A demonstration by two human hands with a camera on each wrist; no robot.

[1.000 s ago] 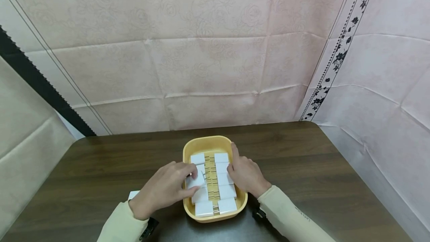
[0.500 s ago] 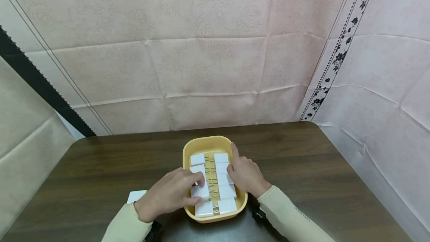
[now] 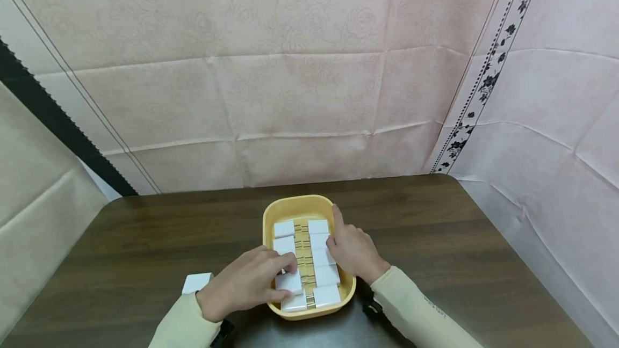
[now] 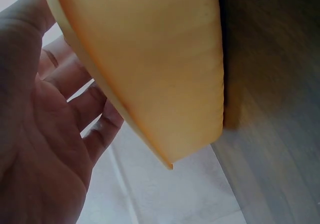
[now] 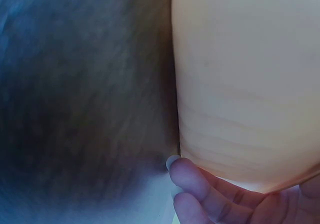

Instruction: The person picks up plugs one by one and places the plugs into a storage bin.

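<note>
In the head view, a yellow tray [image 3: 285, 204] holds two columns of white square blocks, with thin metal prongs facing inward between them. My left hand [image 3: 244, 281] reaches over the tray's left rim and pinches a white block [image 3: 289, 283] between thumb and fingers, low in the left column. That block overlaps the nearest white one [image 3: 294, 303]. My right hand [image 3: 357, 251] holds the tray's right side, thumb inside and forefinger along the rim. In the right wrist view, its other fingers [image 5: 200, 189] curl by the tray's outer wall [image 5: 250, 94].
Another white block [image 3: 196, 282] lies on the dark wooden table [image 3: 159, 240] left of the tray, partly behind my left forearm. A patterned pale cloth [image 3: 300, 95] hangs behind the table's far edge, with more cloth at both sides.
My left hand has drawn the pinched white block toward me, down the left column. More of the block on the table shows now. The right hand and tray stay put.
</note>
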